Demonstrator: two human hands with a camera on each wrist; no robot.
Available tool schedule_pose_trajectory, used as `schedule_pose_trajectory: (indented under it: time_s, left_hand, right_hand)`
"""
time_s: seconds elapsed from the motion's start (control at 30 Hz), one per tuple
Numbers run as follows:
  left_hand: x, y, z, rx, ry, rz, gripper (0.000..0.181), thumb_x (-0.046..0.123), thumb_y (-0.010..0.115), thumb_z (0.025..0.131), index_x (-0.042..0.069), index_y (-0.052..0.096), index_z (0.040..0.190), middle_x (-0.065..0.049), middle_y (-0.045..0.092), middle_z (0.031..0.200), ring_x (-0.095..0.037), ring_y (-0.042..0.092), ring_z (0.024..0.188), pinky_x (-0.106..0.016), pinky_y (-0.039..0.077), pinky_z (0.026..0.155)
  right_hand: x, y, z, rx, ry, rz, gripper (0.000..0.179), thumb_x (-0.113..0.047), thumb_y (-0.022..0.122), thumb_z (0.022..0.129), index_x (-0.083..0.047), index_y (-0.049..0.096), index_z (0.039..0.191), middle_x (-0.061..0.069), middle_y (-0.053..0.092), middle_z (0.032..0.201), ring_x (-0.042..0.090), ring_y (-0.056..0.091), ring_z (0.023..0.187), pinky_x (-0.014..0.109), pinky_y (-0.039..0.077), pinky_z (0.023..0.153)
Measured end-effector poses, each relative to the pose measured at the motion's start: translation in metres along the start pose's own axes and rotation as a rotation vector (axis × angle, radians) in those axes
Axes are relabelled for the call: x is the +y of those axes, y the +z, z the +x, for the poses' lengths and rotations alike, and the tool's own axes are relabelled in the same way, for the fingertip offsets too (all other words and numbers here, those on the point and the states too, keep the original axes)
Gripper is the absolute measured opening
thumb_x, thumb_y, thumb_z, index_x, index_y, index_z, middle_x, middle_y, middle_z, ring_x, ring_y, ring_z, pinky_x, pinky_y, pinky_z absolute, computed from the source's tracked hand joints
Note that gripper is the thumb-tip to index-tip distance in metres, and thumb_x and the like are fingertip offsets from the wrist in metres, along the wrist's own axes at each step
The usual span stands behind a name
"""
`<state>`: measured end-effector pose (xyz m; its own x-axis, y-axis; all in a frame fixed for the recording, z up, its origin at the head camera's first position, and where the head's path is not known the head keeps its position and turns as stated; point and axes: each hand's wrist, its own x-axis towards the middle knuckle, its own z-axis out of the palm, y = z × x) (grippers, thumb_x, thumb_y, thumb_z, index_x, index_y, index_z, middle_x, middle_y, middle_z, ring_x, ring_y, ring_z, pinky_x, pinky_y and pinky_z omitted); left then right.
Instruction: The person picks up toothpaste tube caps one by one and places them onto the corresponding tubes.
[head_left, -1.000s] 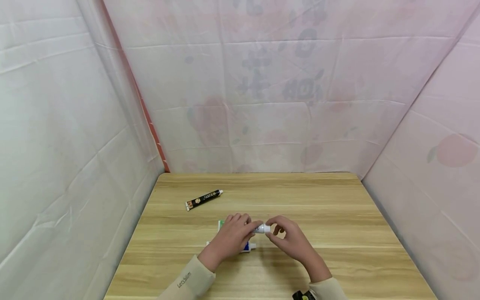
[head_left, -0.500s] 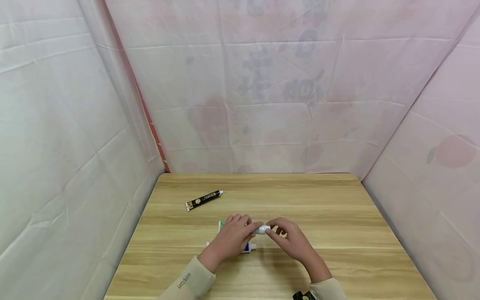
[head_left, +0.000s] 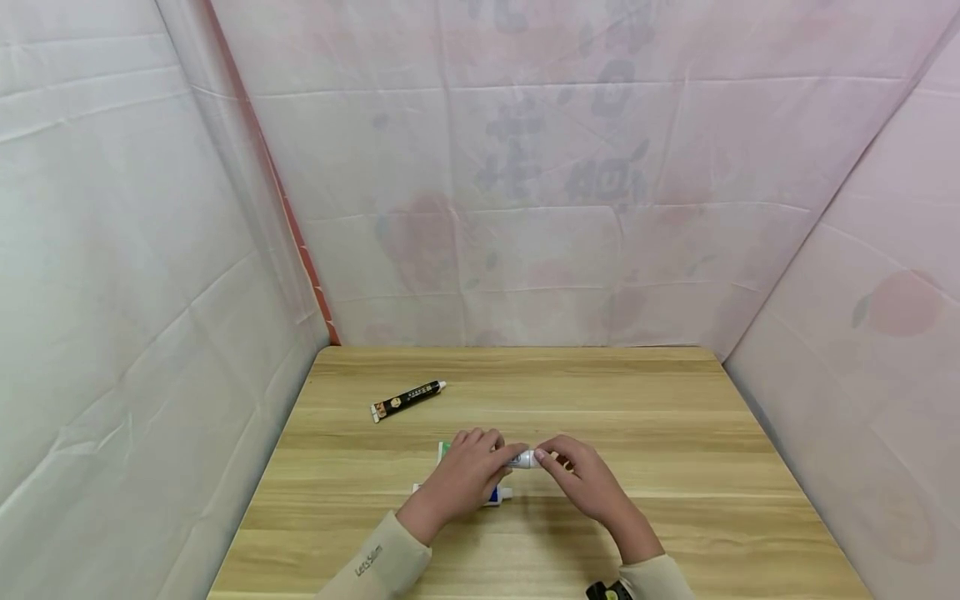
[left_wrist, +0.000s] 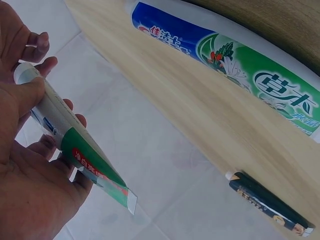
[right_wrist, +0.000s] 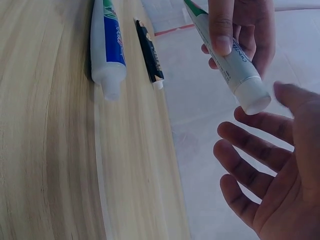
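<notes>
My left hand (head_left: 465, 475) holds a white-and-green toothpaste tube (left_wrist: 95, 155) above the table, thumb on one side and fingers on the other. Its white cap (right_wrist: 255, 97) is on and points right. At that end is my right hand (head_left: 588, 479): in the right wrist view the index fingertip is at the cap, the blurred thumb stands slightly apart from it, and the other fingers are spread. From the head, thumb and index overlap the cap. Below the left hand lies a larger blue-and-green toothpaste tube (left_wrist: 240, 70), partly hidden in the head view.
A slim black tube (head_left: 408, 401) with a white cap lies farther back on the left of the wooden table (head_left: 637, 392). Pale printed cloth (head_left: 525, 275) hangs behind the table and along both sides.
The right thumb and index finger have shifted at the cap, covering more of it in the head view. The left hand and the held tube have stayed nearly still.
</notes>
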<state>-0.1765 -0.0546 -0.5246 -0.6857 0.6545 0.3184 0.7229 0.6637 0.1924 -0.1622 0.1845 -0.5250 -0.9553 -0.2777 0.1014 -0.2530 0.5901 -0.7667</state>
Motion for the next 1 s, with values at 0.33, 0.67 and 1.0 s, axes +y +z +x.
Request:
schedule_pose_trajectory:
  time_s: [0.33,0.67,1.0]
  left_hand:
    - [-0.0006,-0.0032,0.0005,-0.025,0.004,0.018,0.041,0.036,0.049,0.103,0.038,0.046,0.144,0.009,0.056,0.107,-0.009,0.047,0.088,-0.031,0.041,0.081]
    - [-0.0019,-0.0043,0.0012,-0.016,0.006,0.012,0.043,0.031,0.056,0.101,0.035,0.049,0.142,0.009,0.056,0.105,-0.010,0.046,0.086,-0.031,0.040,0.079]
    - [-0.0015,-0.0049,0.0000,-0.016,-0.002,0.001,0.041,0.031,0.057,0.100,0.033,0.052,0.141,0.008,0.058,0.105,-0.010,0.048,0.087,-0.032,0.040,0.080]
  right_hand:
    - [0.0020,-0.0027,-0.0007,0.023,0.026,-0.025,0.023,-0.052,0.050,0.098,-0.039,0.068,0.107,-0.022,0.064,0.104,0.003,0.061,0.090,0.028,0.051,0.077]
    - [0.0028,-0.0029,0.0015,0.056,-0.093,0.022,0.031,-0.043,0.066,0.092,-0.040,0.060,0.123,-0.016,0.063,0.115,0.005,0.061,0.083,0.029,0.051,0.075]
    - [-0.0014,-0.0012,0.0005,0.069,-0.252,0.027,0.037,-0.023,0.080,0.084,-0.020,0.066,0.118,-0.005,0.066,0.111,0.006,0.060,0.077,0.033,0.052,0.071]
